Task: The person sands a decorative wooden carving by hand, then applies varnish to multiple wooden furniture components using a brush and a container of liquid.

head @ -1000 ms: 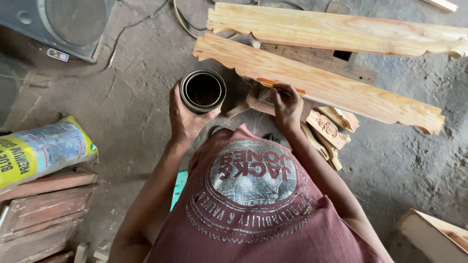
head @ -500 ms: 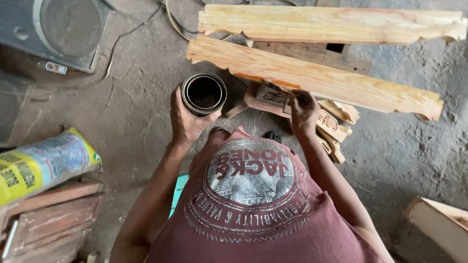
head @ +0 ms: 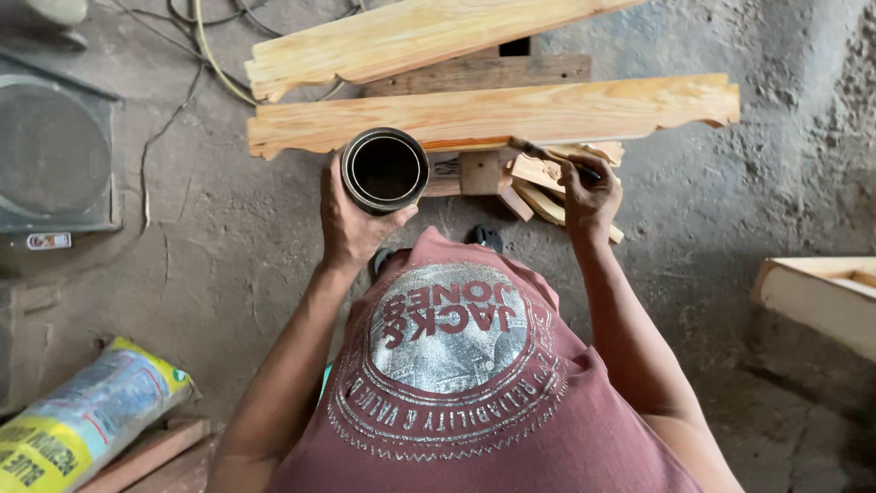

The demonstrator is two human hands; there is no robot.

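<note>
Head view: left hand (head: pixel 351 215) wraps fully around an open dark tin (head: pixel 385 170), right hand (head: pixel 589 192) pinches a brush (head: pixel 552 157) beside the shaped pale plank (head: pixel 493 114), whose wood appears uncoated, so coating seems largely outstanding

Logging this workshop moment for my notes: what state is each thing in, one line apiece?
Round tin: open, no lid, dark inside, held up in the left hand.
Brush: held in the right hand, over the wood.
Long carved planks: bare pale wood, lying flat, stacked on scraps.
Small wood blocks: loose, piled under the planks.
Printed sack: lying on its side.
</note>
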